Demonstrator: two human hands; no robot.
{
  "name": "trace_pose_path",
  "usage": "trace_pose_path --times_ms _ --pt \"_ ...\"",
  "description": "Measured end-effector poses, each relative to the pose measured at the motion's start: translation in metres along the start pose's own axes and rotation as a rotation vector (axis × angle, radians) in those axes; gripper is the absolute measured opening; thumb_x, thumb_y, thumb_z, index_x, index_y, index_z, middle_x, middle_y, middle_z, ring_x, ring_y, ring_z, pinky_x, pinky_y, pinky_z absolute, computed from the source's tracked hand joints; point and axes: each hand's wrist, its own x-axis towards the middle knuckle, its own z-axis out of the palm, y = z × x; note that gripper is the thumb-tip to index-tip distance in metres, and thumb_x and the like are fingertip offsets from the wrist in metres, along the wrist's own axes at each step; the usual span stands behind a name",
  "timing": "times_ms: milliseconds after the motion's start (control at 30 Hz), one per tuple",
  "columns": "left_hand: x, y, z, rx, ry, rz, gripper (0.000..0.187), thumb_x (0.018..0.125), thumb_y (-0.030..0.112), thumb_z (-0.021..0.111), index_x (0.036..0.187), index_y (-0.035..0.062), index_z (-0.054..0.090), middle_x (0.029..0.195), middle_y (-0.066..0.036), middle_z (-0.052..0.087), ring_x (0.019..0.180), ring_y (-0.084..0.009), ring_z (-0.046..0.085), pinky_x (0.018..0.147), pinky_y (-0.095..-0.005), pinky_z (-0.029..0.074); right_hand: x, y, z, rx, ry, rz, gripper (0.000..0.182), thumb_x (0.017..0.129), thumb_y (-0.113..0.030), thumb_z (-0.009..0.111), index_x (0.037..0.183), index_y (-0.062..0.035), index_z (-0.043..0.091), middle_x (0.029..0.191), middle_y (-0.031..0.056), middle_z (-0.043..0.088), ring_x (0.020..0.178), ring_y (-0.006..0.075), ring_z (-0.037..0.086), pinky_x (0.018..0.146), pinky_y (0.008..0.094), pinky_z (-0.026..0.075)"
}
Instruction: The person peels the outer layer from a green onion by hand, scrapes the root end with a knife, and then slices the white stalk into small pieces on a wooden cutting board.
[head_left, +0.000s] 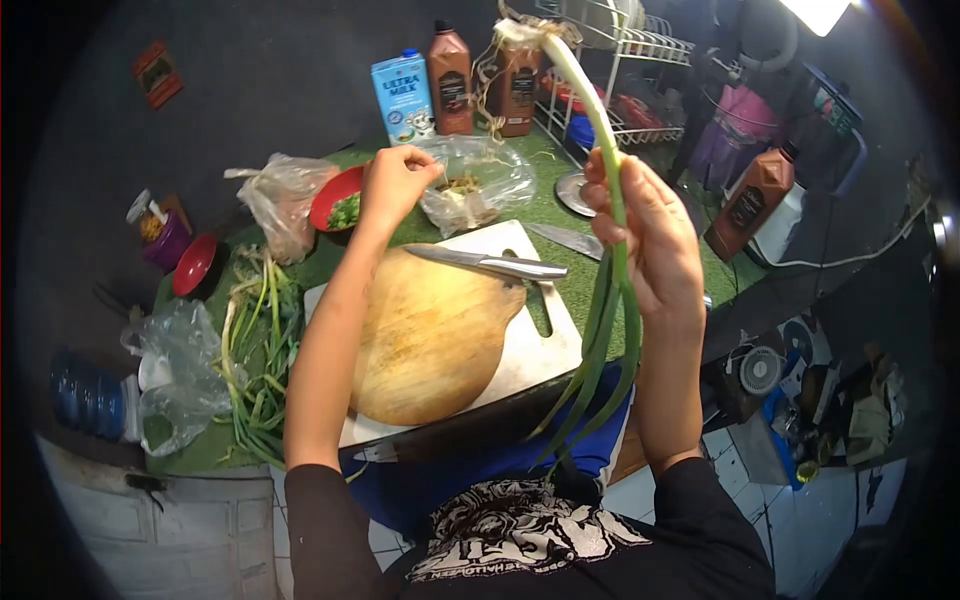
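The right hand [645, 225] holds a spring onion [617, 200] upright, root end up, its leaves hanging below the palm. The left hand [400, 178], fingertips pinched close together, is well apart from it, over the clear plastic bag [510, 165]; whether it grips a thin scrap is hard to tell. Between the forearms, a knife [490, 262] lies across the round wooden board [430, 340] on the counter [375, 158]
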Motion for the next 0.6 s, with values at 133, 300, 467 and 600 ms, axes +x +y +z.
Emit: trace_pose_path --times_ms 133,300,467,600 --pt "0.019 -0.01 0.019 0.404 0.078 0.22 0.012 0.082 0.013 0.075 0.091 0.0052 0.077 0.086 -0.016 0.075 0.079 -0.0293 0.074 0.071 -0.0378 0.056 0.001 0.007 -0.026 0.135 -0.056 0.11 0.034 0.103 -0.022 0.061 0.122 0.0066 0.061 0.097 0.0104 0.065 0.081 0.0101 0.06 0.066 0.0209 0.051" --pt "-0.062 0.032 0.014 0.042 -0.119 0.064 0.018 0.095 0.006 0.061 0.106 0.0029 0.075 0.095 -0.007 0.074 0.068 -0.0113 0.067 0.061 -0.027 0.052 0.007 0.035 -0.034 0.404 -0.089 0.24 0.033 0.102 -0.023 0.062 0.122 0.003 0.06 0.101 0.0134 0.067 0.085 0.0151 0.065 0.072 0.0253 0.056" --pt "-0.155 0.087 -0.005 -0.547 -0.434 -0.148 0.037 0.104 0.026 0.059 0.124 -0.0042 0.062 0.107 -0.008 0.071 0.086 -0.0115 0.067 0.07 -0.0235 0.051 0.007 0.07 0.001 0.448 -0.059 0.275 0.033 0.101 -0.023 0.063 0.123 0.0017 0.06 0.115 0.0159 0.066 0.104 0.0227 0.067 0.093 0.0327 0.058" --pt "-0.191 0.089 -0.002 -0.695 -0.243 -0.229 0.026 0.096 0.01 0.07 0.115 -0.0056 0.062 0.097 -0.005 0.068 0.081 -0.0061 0.064 0.067 -0.0211 0.051 0.004 0.101 0.019 0.405 -0.04 0.343 0.03 0.101 -0.022 0.064 0.121 0.0009 0.062 0.121 0.0141 0.065 0.113 0.0252 0.065 0.099 0.0349 0.056"
